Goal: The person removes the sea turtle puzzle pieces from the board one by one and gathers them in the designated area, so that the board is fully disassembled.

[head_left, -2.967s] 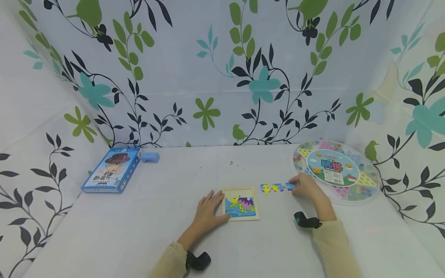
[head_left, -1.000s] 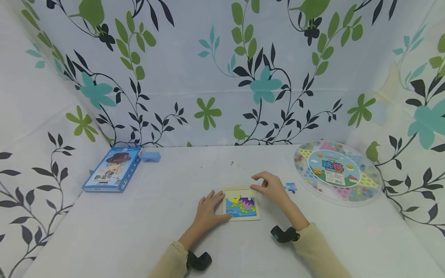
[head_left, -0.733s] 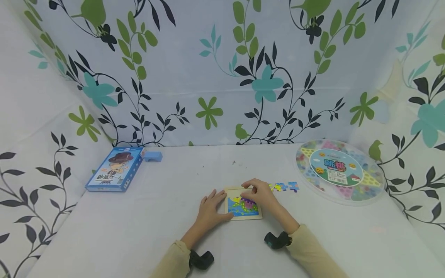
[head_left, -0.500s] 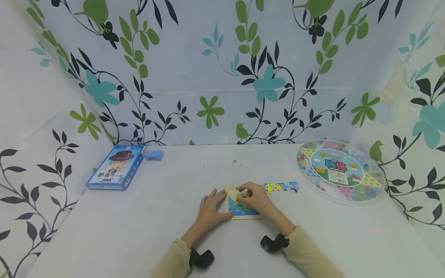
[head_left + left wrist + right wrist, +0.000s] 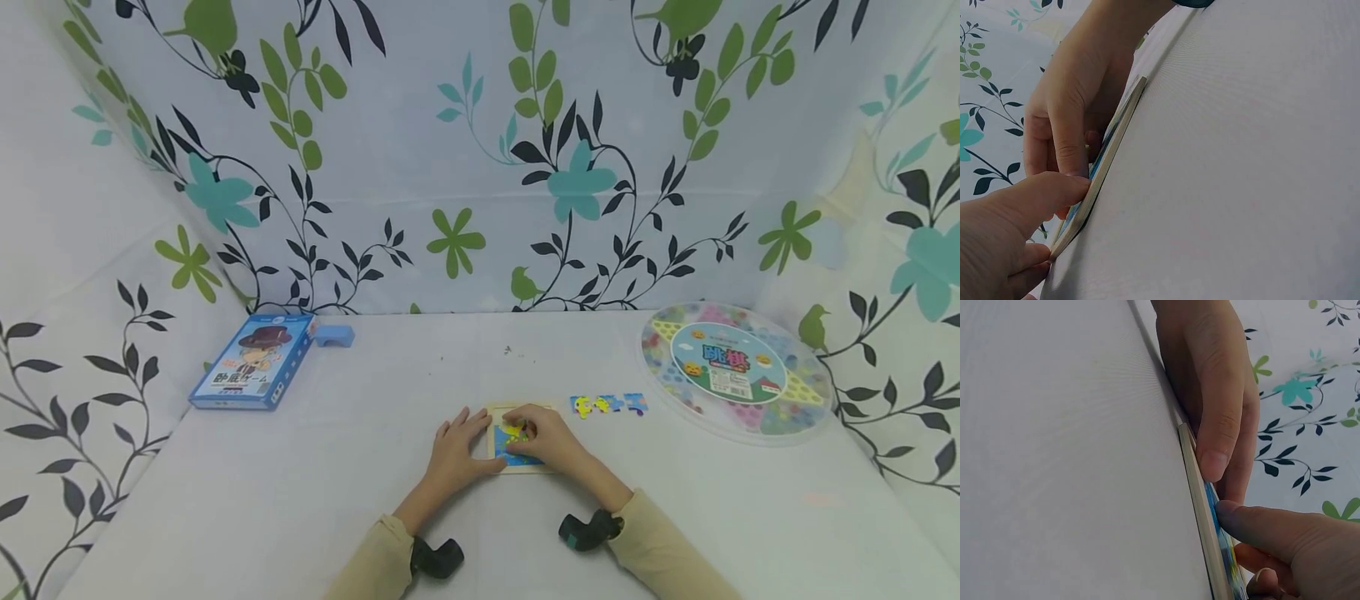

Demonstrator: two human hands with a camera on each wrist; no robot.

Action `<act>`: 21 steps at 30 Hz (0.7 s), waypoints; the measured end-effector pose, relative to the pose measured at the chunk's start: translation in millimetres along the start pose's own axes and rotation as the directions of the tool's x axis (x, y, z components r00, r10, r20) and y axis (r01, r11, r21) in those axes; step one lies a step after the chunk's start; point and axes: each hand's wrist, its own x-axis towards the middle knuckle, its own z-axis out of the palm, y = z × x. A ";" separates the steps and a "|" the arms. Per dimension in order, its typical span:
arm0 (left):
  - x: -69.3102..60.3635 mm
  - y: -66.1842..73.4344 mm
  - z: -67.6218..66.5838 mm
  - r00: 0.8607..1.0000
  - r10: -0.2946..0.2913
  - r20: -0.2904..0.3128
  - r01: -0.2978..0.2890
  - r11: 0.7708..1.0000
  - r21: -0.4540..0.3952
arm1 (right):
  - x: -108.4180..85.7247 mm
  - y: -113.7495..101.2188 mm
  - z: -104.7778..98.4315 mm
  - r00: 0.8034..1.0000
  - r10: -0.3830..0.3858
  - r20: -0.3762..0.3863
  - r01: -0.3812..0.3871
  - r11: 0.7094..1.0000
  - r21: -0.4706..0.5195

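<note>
A small wooden jigsaw puzzle (image 5: 517, 468) with a pale frame lies on the white table. Its blue and yellow picture is partly hidden by the right hand. My left hand (image 5: 455, 454) steadies the puzzle's left side, with the thumb on the near frame edge and the other fingers extended along the left edge. My right hand (image 5: 551, 437) is over the picture, its thumb and index finger apart. In the right wrist view that thumb (image 5: 1254, 522) touches the picture, and no lifted piece shows between the fingers. Several loose puzzle pieces (image 5: 606, 403) lie in a row to the right.
A round clear-lidded Chinese checkers set (image 5: 731, 367) lies at the right. At the back left are a blue card game box (image 5: 251, 362) and a small blue block (image 5: 334, 335). A patterned cloth (image 5: 450, 150) hangs behind the table.
My right hand has moved left from the rightmost loose piece onto the puzzle, then further left across the picture. The left hand has kept its place on the frame.
</note>
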 end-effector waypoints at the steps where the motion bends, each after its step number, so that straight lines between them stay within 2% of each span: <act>1: 0.2 -0.2 0.4 1.000 -0.001 0.000 0.001 1.000 0.001 | 0.0 -0.5 0.0 1.000 -0.006 -0.003 0.006 1.000 0.000; 13: -0.2 -1.2 1.6 0.999 0.039 -0.014 -0.039 0.999 0.023 | 0.2 -2.2 -0.3 1.000 0.016 -0.003 -0.016 1.000 0.021; 21: -1.4 -2.2 1.2 0.998 0.053 -0.030 -0.052 0.998 0.025 | 0.3 -2.3 -0.7 1.000 0.004 0.001 -0.004 0.999 0.034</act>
